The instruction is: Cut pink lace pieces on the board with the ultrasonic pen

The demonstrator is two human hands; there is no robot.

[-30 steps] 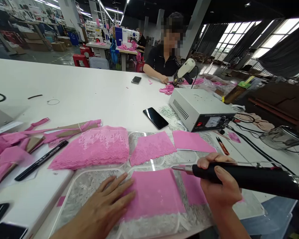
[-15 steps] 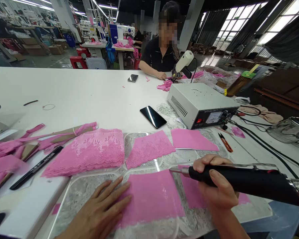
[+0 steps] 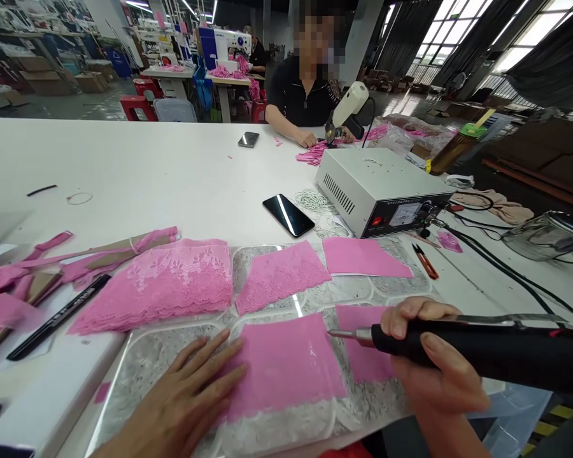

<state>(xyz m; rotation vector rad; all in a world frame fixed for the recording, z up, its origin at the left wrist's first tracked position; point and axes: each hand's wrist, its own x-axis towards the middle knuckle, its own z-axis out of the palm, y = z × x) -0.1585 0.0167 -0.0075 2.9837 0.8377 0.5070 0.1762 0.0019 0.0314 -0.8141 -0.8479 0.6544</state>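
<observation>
My left hand (image 3: pixel 191 394) lies flat, fingers spread, on the left edge of a smooth pink fabric piece (image 3: pixel 286 362). A black handheld tool with a thin metal tip (image 3: pixel 496 350) is gripped in my right hand (image 3: pixel 434 356); its tip points left, close to that piece's right edge. Another pink piece (image 3: pixel 363 318) lies partly behind the tool and my right hand. Farther back on the marbled mat (image 3: pixel 165 362) are a pile of pink lace (image 3: pixel 172 280), a single lace piece (image 3: pixel 284 273) and a plain pink piece (image 3: pixel 365 257).
A grey metal box (image 3: pixel 382 187) with cables stands at back right. A black phone (image 3: pixel 288 215), an orange cutter (image 3: pixel 424 261), a black marker (image 3: pixel 60 317) and a glass jar (image 3: pixel 549 235) lie around. A person (image 3: pixel 300 95) works across the table.
My right hand has moved slightly right with the tool, and the tip now sits a little off the piece's corner. The view has shifted slightly; my left hand stays on the fabric.
</observation>
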